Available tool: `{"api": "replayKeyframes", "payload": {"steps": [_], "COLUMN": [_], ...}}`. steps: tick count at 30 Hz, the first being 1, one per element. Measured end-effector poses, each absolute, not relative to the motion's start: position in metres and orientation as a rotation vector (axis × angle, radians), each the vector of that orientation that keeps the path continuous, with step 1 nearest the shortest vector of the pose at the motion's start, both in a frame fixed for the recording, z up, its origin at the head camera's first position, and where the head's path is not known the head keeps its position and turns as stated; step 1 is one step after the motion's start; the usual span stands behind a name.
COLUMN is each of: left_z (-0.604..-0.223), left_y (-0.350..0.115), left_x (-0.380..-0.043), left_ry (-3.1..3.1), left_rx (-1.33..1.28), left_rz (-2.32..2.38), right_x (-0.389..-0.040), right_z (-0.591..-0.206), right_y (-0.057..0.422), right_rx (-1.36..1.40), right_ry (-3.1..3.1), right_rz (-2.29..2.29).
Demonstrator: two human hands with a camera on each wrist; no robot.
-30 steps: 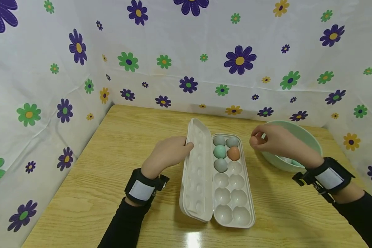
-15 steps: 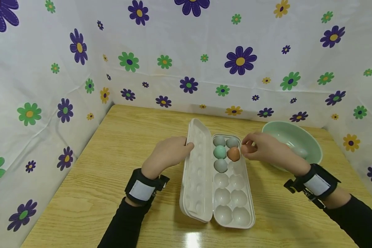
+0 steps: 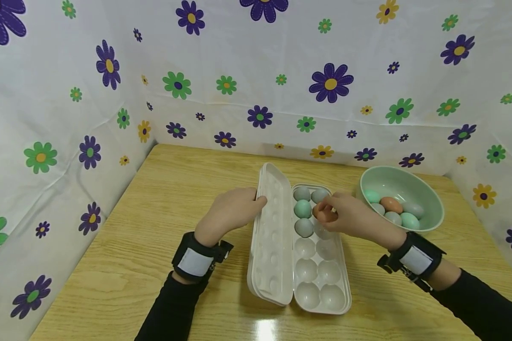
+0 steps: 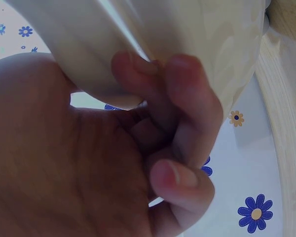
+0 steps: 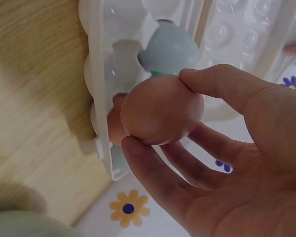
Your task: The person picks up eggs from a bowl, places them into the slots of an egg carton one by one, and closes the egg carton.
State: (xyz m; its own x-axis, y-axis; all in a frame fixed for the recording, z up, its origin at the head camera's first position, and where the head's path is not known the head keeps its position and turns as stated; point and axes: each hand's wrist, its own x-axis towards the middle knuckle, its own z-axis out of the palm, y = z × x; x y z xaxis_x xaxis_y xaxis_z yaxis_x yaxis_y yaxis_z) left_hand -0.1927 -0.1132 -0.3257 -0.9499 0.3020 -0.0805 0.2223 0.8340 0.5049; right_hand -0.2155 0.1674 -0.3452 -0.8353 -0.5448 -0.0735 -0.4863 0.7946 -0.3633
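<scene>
A white egg carton (image 3: 322, 265) lies with its lid raised. My left hand (image 3: 234, 208) grips the edge of the lid (image 3: 275, 237), thumb on the inner side and fingers curled behind. Over the carton's far half, my right hand (image 3: 354, 215) pinches a brown egg (image 5: 160, 109) between thumb and fingertips, as the right wrist view shows. Pale grey eggs, one of them a grey egg (image 3: 304, 227), and a green egg (image 3: 302, 209) sit in the far cups. Another brown egg (image 5: 117, 121) in the carton is mostly hidden by the right hand in the head view.
A pale green bowl (image 3: 431, 203) stands at the right back of the wooden table (image 3: 187, 175), holding several eggs, one a brown egg (image 3: 391, 205). Flower-printed cloth (image 3: 247, 57) hangs behind and at both sides.
My right hand has carried the brown egg leftward from beside the bowl to over the carton, uncovering the eggs in the bowl. My left hand has stayed on the lid.
</scene>
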Motion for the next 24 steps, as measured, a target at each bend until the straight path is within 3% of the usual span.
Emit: {"api": "replayKeyframes", "payload": {"steps": [24], "left_z": [-0.324], "left_y": [-0.113], "left_x": [-0.191], "left_ry": [2.85], "left_rx": [0.397], "left_rz": [0.77], "right_x": [-0.212], "right_z": [-0.356], "right_y": [0.157], "right_rx": [-0.779], "right_ry": [2.704], "right_rz": [-0.577]}}
